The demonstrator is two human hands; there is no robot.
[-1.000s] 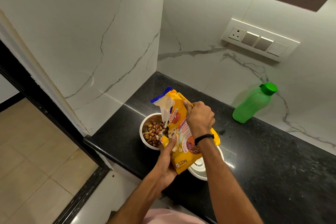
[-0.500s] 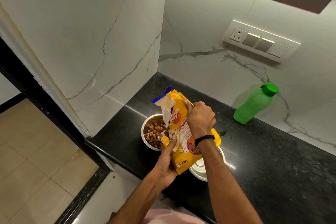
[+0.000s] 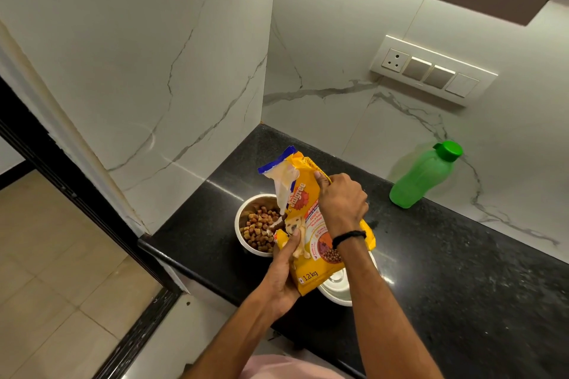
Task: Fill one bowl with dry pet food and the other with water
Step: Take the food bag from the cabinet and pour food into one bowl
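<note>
Steel catches the light on my left: the first bowl [image 3: 257, 224] sits on the black counter [image 3: 462, 286] near the corner of the marble walls, holding brown kibble [image 3: 257, 229]. The heap looks a little fuller than it did a second ago. Over its right rim hangs the torn, pale mouth of the yellow food bag [image 3: 311, 224], which I hold tilted toward the bowl, just as in the earlier views; its angle has hardly changed.

My left hand [image 3: 284, 274] is closed around the bag's lower edge from beneath, thumb pressed flat on the printed front. My right hand [image 3: 340, 201] grips the bag's upper side in a tight fist, fingers curled over the far edge, a black band [image 3: 349, 237] on the wrist. Both grips look the same as before.

Under the bag and my right forearm the second steel bowl [image 3: 338, 289] shows only part of its rim and inside; that part looks empty and dry, with no water in it yet.

Further right, well apart from the bowls, the green bottle [image 3: 421, 178] stands against the back wall with its cap on, unmoved. Above it a switch panel [image 3: 431, 71] is set into the marble.
</note>
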